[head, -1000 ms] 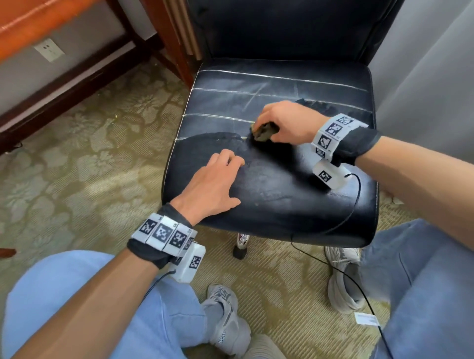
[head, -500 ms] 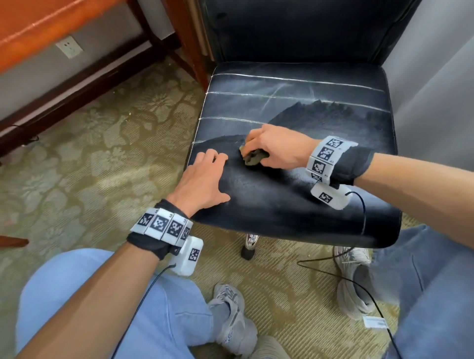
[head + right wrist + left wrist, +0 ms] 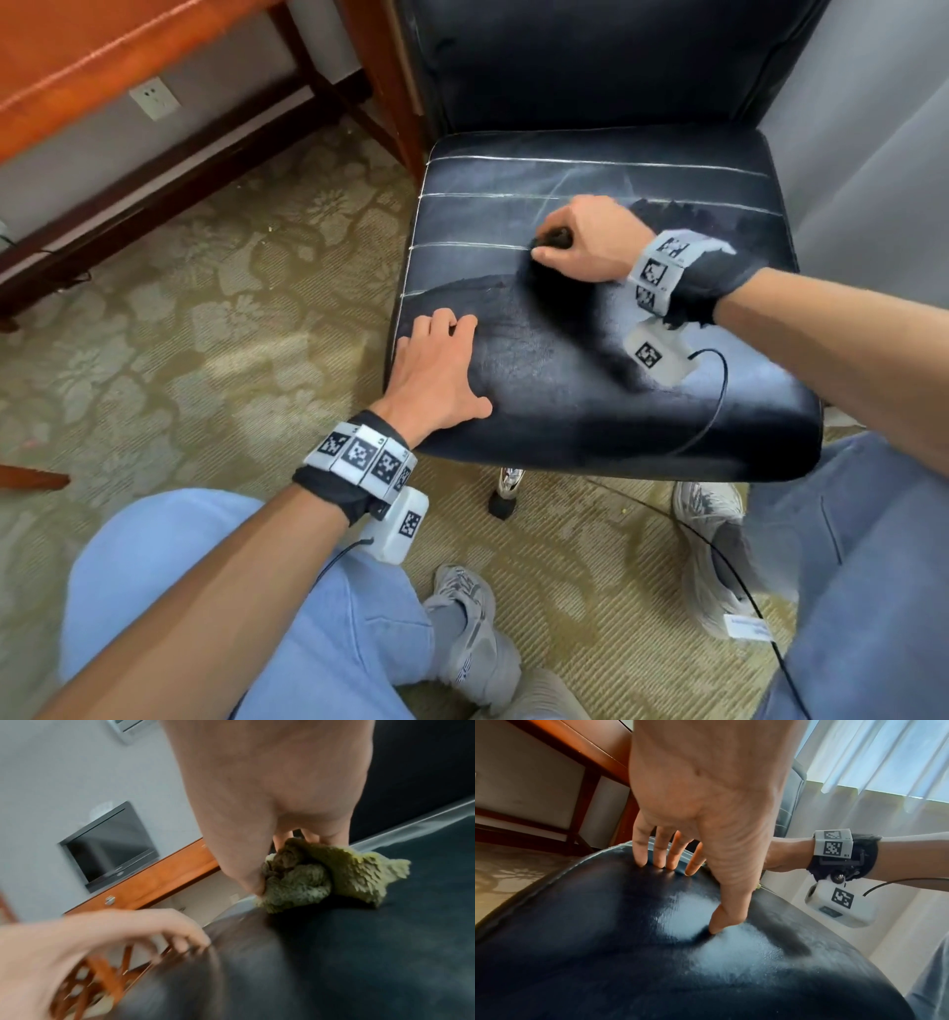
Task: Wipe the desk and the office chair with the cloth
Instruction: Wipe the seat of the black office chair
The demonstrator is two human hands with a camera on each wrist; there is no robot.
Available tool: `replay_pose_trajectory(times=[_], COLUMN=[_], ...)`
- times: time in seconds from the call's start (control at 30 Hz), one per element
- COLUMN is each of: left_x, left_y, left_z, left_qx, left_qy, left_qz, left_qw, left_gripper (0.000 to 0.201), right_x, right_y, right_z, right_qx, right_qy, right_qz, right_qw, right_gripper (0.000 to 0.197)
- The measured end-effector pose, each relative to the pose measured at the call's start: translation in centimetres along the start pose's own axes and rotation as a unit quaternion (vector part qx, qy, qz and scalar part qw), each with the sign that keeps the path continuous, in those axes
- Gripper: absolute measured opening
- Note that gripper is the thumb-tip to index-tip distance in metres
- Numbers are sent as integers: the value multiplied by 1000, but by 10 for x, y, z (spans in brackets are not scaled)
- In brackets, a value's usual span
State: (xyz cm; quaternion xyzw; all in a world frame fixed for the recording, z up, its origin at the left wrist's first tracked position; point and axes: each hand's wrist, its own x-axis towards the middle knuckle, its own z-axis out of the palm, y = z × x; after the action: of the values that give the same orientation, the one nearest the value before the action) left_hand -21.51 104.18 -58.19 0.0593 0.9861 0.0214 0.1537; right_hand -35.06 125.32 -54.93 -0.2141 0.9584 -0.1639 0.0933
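— On the black seat of the office chair (image 3: 590, 390), what are the 2 hands doing?

— Right hand (image 3: 590, 239) is near the middle of the cushion, fingers and thumb curled round a bunched olive-green cloth (image 3: 318, 880). The wad is pressed down onto the leather, so the grip is closed on it, with a frayed corner sticking out to the side in the right wrist view.

— And the other one?

— Left hand (image 3: 436, 370) lies on the front left corner of the seat, holding nothing. In the left wrist view its 4 fingertips (image 3: 659, 860) and the thumb tip touch the leather, fingers fairly straight and spread a little, palm raised off the surface.

— Are the hands touching?

— No, apart; the cloth is further back on the seat than the left hand.

— What does the seat look like?

— Pale stitched lines run across its back part, and the surface shows a hazy grey film with a darker patch around and in front of the cloth.

— Where is the desk?

— Desk (image 3: 77, 56), orange-brown wood, is to the left of the chair, with a dark monitor (image 3: 107, 845) on it in the right wrist view. Patterned carpet (image 3: 179, 334) covers the floor. The person's knees in light blue jeans (image 3: 205, 591) and grey shoes (image 3: 472, 642) show in front of the chair.
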Motion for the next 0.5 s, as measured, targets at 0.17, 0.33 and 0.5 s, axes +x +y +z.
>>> replay_pose_trajectory(times=[0.17,0.33,0.5], left_x=[-7,-12,-19], left_y=[7,-1,-12], left_z=[-1,-9,-12], left_qx=[-3,-36,2], left_qy=[-15,-22,-25], left_qz=[31,82,154], left_qw=[999,996,988], left_gripper=[92,80,85], right_x=[-17,-2,16], right_y=[-42,-15,12], right_z=[35,34,22], right_qx=[-17,-69,-56], right_qy=[-40,-14,44], right_qz=[-115,-115,4], right_qw=[992,991,997], right_gripper=[39,40,37])
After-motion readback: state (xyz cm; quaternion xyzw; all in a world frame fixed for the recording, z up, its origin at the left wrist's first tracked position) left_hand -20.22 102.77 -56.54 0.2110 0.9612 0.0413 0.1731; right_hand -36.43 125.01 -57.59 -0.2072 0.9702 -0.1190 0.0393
